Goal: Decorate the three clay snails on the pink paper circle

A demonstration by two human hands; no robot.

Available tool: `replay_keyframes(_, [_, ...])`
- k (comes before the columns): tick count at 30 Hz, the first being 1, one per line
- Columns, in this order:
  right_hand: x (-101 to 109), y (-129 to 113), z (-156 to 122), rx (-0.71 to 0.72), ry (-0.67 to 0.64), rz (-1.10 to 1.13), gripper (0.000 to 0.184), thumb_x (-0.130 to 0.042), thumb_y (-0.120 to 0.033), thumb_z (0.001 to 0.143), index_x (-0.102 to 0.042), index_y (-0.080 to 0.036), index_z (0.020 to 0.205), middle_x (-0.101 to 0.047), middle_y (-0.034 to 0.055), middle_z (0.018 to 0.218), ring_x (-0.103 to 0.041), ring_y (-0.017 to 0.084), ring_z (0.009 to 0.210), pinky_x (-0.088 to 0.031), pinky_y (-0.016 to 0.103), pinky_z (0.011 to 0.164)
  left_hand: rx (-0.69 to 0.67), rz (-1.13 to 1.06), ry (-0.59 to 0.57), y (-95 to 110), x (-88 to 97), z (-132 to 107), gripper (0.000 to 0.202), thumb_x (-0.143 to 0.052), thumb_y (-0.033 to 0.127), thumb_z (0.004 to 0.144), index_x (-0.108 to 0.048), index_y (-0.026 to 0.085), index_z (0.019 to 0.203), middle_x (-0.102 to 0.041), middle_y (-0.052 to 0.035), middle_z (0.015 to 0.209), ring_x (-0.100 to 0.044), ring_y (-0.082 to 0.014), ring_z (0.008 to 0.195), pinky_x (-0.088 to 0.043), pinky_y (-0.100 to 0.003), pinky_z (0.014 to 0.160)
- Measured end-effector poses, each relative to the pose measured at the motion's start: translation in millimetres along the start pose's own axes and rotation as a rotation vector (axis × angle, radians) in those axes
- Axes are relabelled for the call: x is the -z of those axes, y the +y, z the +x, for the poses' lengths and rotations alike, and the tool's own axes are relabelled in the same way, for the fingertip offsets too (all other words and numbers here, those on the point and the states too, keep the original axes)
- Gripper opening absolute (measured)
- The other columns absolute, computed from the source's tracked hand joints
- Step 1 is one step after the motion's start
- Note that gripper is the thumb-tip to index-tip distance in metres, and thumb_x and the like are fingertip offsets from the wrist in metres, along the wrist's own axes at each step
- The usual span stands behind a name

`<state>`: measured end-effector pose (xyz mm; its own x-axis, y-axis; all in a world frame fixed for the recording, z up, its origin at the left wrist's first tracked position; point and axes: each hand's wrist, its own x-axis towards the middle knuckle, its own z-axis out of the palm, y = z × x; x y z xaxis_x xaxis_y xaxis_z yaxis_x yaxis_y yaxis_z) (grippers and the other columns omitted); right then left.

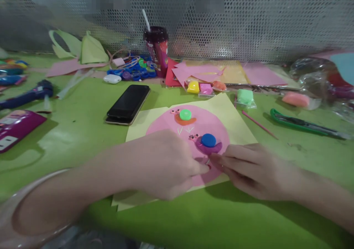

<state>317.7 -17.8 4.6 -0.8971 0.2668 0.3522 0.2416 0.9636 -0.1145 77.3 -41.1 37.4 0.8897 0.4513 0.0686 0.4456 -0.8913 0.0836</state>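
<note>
My left hand (168,164) is curled over the lower part of a pink paper circle (155,125), its index finger stretched to the right and touching the paper. Opposite it, my right hand (251,168) has its fingertips pressed together just below a purple clay snail with a blue cap shell (208,141). A tiny pale strip shows between the fingertips; which hand holds it, if either, I cannot tell. Higher on the circle sits an orange clay snail with a green cap shell (185,115). Small pale V-shaped marks lie between the snails. Yellow paper (232,116) lies under the circle.
A black phone (129,103) lies left of the paper. A green cutter (306,123) and a pink stick (260,125) lie to the right. Behind stand a lidded cup with a straw (157,52), clay packets (245,98) and coloured paper (262,73), before a perforated metal panel (249,20).
</note>
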Motion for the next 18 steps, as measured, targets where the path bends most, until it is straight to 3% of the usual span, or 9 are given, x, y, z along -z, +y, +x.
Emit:
replay_keyframes(4, [0.0, 3.1, -1.8, -0.027, 0.070, 0.001, 0.024, -0.045, -0.009, 0.089, -0.055, -0.014, 0.110, -0.062, 0.0032, 0.083, -0.052, 0.009, 0.059, -0.042, 0.023, 0.049, 0.000, 0.011, -0.045, -3.2, -2.1, 1.0, 0.020, -0.047, 0.015, 0.081, -0.067, 0.020, 0.080, -0.062, 0.0014, 0.059, -0.051, -0.0165, 0.048, -0.034, -0.033, 0.047])
replay_keyframes(10, [-1.8, 2.2, -2.8, 0.001, 0.055, -0.041, 0.020, -0.044, -0.012, 0.090, -0.054, -0.013, 0.107, -0.063, 0.0047, 0.084, -0.057, 0.011, 0.063, -0.046, 0.025, 0.052, -0.031, -0.021, -0.010, -4.3, -5.3, 2.8, 0.023, -0.046, 0.015, 0.084, -0.069, 0.018, 0.082, -0.064, 0.0009, 0.063, -0.053, -0.0159, 0.051, -0.036, -0.031, 0.048])
replay_keyframes(18, [-1.2, 1.7, -2.8, 0.006, 0.079, -0.066, 0.020, -0.043, -0.012, 0.090, -0.056, -0.013, 0.105, -0.062, 0.0039, 0.080, -0.055, 0.011, 0.060, -0.047, 0.025, 0.052, -0.014, -0.007, -0.051, -4.2, -5.3, 3.2, 0.024, -0.046, 0.014, 0.082, -0.069, 0.018, 0.085, -0.064, 0.0002, 0.060, -0.052, -0.0160, 0.048, -0.035, -0.031, 0.047])
